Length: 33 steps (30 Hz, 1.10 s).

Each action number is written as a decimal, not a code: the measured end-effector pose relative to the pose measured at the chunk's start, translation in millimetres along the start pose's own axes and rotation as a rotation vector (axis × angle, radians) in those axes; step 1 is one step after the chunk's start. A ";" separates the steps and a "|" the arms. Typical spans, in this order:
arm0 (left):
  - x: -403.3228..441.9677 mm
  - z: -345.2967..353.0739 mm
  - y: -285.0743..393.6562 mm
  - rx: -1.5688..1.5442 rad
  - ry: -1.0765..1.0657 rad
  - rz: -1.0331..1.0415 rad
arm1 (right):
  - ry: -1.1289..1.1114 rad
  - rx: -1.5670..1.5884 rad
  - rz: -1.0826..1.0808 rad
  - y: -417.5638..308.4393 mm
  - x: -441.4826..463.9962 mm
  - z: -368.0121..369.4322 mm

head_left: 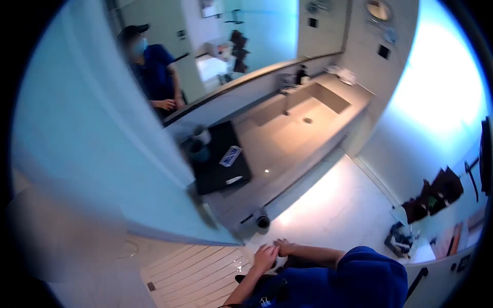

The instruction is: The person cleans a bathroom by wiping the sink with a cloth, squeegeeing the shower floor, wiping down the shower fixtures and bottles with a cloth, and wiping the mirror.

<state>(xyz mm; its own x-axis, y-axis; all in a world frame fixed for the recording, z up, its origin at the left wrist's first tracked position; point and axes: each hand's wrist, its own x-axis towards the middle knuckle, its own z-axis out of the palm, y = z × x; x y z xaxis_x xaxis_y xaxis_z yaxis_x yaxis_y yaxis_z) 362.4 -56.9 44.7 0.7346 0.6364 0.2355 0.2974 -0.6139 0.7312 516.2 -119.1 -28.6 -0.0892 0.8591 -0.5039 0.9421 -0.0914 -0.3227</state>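
Blue shirt [328, 282] fills the bottom of the view, closest of all, and off we go from the left: a pale panel [102, 128] slants down that side, slatted floor [190, 272] near its foot. Next up, a black mat [213, 173] on the counter [277, 161], carrying a pale cup [202, 134], a darker cup [198, 151], a blue-and-white packet [230, 156] and a small white item [233, 180]. Just past the fingers sits a dark round container [262, 222], nearest thing to the hands, touched by neither. And there they are, left hand [265, 257] and right hand [285, 247], together, touching; whether they hold anything, I cannot tell! On to the basin [318, 110], dark bottle [301, 75] behind, white cloths [345, 75] beyond. Far right, dark brown strips [436, 194]. How far along? Those mat items look set out, I judge, with neither hand on them; what's done or left, nobody can call from this
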 end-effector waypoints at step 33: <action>288.8 436.1 324.0 -0.807 -1.490 -0.065 | 1.358 0.937 1.370 374.2 -375.1 19.9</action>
<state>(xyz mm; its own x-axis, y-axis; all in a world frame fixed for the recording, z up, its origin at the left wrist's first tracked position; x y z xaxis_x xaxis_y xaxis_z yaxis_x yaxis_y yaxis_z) 936.9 -275.7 70.4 0.7684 -0.5995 -0.2242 0.3295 0.0702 0.9416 895.8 -485.6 23.7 0.9626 -0.2501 -0.1045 -0.2388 -0.6001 -0.7634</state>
